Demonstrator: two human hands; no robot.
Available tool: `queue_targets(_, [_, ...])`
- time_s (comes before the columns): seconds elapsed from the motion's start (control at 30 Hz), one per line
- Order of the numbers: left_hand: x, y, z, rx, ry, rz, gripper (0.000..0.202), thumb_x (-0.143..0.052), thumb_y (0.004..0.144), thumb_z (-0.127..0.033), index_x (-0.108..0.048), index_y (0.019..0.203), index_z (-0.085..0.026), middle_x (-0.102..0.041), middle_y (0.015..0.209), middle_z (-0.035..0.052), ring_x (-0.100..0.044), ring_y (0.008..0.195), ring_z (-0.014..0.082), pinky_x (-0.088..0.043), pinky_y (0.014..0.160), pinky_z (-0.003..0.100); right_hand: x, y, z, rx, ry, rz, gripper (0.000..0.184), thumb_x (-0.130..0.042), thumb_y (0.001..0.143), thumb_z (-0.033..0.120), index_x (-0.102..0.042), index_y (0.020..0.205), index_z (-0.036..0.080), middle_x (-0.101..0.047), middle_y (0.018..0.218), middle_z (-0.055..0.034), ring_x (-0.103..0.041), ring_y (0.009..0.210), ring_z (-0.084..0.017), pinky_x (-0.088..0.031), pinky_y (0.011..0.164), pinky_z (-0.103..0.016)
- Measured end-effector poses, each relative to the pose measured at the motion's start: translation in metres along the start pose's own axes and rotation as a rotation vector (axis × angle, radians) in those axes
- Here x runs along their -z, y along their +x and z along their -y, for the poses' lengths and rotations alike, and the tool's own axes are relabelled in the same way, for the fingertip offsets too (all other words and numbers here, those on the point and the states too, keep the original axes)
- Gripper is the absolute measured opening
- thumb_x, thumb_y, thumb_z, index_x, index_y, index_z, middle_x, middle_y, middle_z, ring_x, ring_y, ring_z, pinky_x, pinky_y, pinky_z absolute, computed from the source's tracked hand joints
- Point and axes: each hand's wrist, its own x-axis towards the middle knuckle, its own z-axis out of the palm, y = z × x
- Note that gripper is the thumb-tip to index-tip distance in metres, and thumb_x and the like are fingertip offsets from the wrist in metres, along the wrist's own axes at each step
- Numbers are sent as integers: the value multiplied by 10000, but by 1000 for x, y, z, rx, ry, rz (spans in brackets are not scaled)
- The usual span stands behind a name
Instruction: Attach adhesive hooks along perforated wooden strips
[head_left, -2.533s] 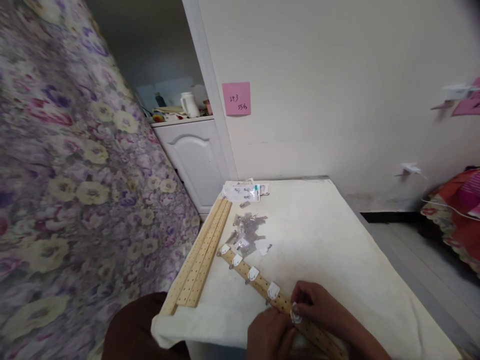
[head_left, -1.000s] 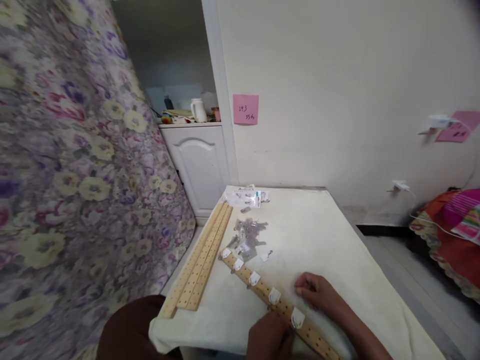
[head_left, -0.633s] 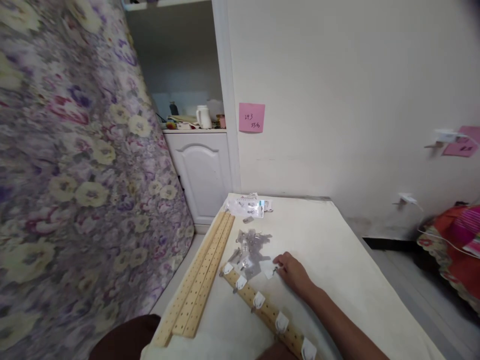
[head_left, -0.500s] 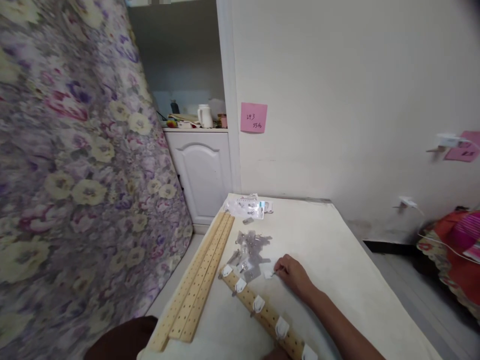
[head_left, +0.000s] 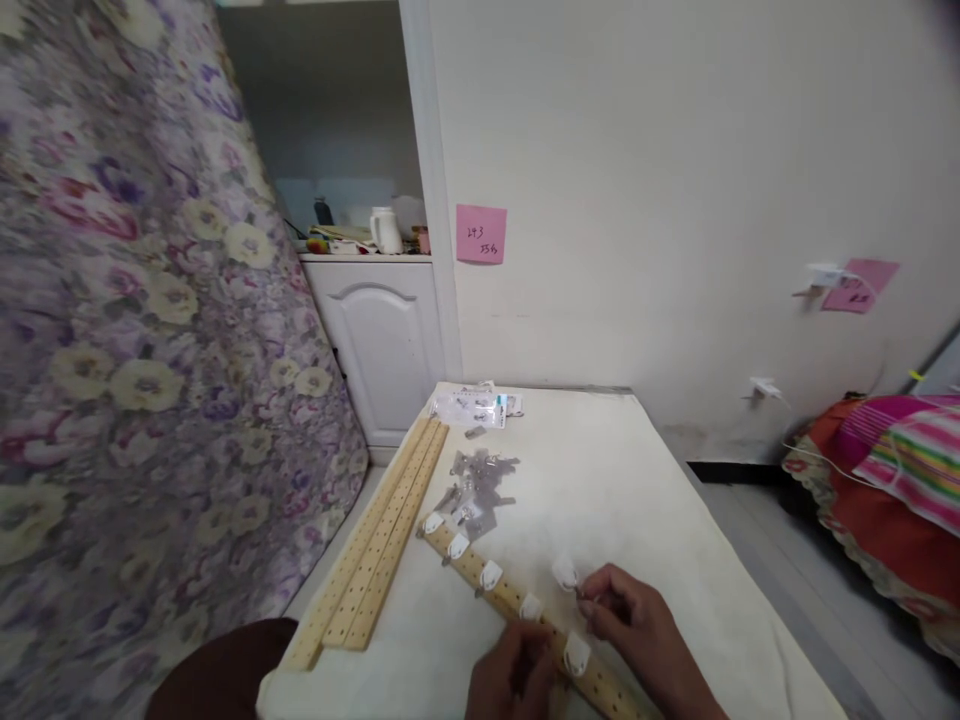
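Observation:
My right hand (head_left: 637,630) is closed in a pinch on a small metal piece with a white tag (head_left: 566,575), held just above the table. A perforated wooden strip (head_left: 466,565) lies diagonally in front of me, with several white tags (head_left: 490,575) hanging along it on small metal pieces. Curled at the strip's near edge is my left hand (head_left: 514,670), apparently gripping it; its fingertips are partly hidden. Beyond the strip's far end sits a pile of small metal pieces in clear plastic bags (head_left: 474,490).
Three more perforated wooden strips (head_left: 382,535) lie side by side along the table's left edge. Clear plastic packaging (head_left: 471,408) rests at the far end of the white-covered table (head_left: 600,470). A floral curtain (head_left: 150,400) hangs on the left; a brown rounded seat (head_left: 225,670) stands below.
My right hand has come back towards me, bringing the tagged metal piece from beside the pile to near the strip. My left hand has risen into view at the strip. The view has shifted rightward.

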Motion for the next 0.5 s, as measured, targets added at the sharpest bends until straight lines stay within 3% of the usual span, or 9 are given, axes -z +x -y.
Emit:
queue_targets(0.07, [-4,3,-21,94,-183,14,412,-584,774,-558,-540,966,-196,-528,654,-54,-490,546,98,-375,508,205,-5,-16,0,-4,2,-4,140,-581,756,335,-587,754,195,-561,619,25,-497,600,-135,-392,571,-244])
queue_targets(0.17, [-11,4,-39,151,-294,80,439,-597,735,-605,-511,844,-189,-519,616,-57,-496,513,101,-379,503,220,-17,-32,-7,-2,19,7,214,-596,754,406,-552,717,199,-552,619,19,-488,602,-137,-391,572,-244])
queue_targets(0.4, [-19,-3,-36,160,-237,53,356,-607,729,-509,-444,664,-199,-427,605,-70,-428,599,99,-353,556,222,-34,-54,-35,13,84,6,344,-627,701,543,-512,673,220,-495,541,38,-405,511,-115,-332,490,-231])
queue_targets(0.5, [-18,-11,-37,173,-123,163,274,-575,755,-428,-471,664,-192,-432,602,-63,-418,602,102,-328,564,229,-25,-62,-42,-69,162,0,376,-615,695,597,-546,735,229,-471,531,47,-400,495,-115,-325,475,-226])
